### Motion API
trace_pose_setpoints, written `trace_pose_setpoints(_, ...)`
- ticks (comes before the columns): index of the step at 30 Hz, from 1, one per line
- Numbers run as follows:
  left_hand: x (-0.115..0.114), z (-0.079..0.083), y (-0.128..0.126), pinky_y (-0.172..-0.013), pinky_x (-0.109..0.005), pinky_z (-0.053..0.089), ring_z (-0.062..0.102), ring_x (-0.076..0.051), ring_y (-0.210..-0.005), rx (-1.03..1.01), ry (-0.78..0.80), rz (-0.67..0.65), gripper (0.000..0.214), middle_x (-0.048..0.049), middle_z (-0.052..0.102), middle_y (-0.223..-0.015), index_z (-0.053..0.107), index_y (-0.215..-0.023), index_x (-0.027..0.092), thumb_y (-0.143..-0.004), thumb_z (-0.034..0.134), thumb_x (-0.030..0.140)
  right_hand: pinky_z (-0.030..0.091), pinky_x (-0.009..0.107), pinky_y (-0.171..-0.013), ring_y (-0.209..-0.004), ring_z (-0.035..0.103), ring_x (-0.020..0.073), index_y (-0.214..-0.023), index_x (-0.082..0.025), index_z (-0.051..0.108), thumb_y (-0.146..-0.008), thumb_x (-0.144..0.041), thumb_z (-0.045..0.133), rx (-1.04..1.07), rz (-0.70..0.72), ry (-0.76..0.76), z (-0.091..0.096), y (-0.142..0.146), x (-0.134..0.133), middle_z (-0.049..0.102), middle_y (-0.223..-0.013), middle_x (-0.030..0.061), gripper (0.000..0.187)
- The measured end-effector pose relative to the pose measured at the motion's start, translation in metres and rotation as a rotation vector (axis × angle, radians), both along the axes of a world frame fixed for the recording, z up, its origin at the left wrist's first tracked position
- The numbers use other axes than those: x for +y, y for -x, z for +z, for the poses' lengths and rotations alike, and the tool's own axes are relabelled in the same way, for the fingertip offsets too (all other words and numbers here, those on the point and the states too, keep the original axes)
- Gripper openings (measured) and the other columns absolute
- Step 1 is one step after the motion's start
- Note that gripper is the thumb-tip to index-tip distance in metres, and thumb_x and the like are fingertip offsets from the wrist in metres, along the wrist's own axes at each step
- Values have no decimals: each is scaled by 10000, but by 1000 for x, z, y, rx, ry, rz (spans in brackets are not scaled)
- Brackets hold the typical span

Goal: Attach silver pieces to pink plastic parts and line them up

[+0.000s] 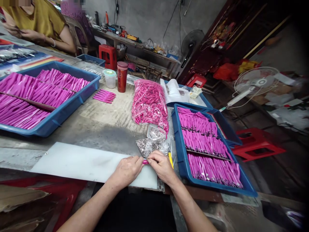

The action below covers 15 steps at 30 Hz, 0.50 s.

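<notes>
My left hand (127, 170) and my right hand (162, 167) meet over the right end of a white board (84, 162) on the table. Both pinch one small pink plastic piece (145, 162) between their fingertips. My right hand also holds a yellow-handled tool (171, 160) against its palm. Just beyond the fingers lies a clear bag of small silver metal parts (151, 145). A blue tray (181, 154) packed with rows of pink pieces stands directly right of my right hand.
A clear bag of pink pieces (149, 103) lies mid-table, with a loose pink bundle (105, 96), a red bottle (122, 76) and a lidded cup (110, 78) behind. A large blue tray (60, 112) sits left. A person in yellow (41, 22) works far left. Fans and red stools stand right.
</notes>
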<state>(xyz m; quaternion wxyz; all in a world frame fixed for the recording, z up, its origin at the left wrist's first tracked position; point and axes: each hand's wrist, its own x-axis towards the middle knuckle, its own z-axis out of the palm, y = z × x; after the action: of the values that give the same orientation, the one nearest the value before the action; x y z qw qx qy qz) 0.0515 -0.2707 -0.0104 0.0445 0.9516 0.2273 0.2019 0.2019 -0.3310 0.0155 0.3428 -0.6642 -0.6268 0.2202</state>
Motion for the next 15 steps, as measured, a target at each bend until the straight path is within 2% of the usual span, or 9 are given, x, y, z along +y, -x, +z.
trace_pose_setpoints(4,-1,0,0,-484,-229,365,521,-120,-528,13,-5,15,199,7,519,-590,486,-705,178,-851,363,233,374,249,-659,-701,484,136,-647,-171,584,-776,-141,462,-112,26,-49,-2,0,-1,540,-659,12,180)
trace_pose_setpoints(10,-1,-4,0,-479,-245,364,521,-132,-531,31,-25,13,189,5,516,-596,484,-712,180,-851,363,223,360,270,-650,-672,443,145,-667,-170,591,-803,-127,413,-329,146,-125,-5,-1,-2,528,-634,24,228)
trace_pose_setpoints(15,-1,-4,-1,-485,-242,362,526,-129,-541,43,-21,15,193,1,522,-601,488,-707,179,-850,367,223,378,270,-663,-705,465,148,-711,-176,600,-821,-172,431,-317,155,-60,-2,0,-1,544,-675,29,202)
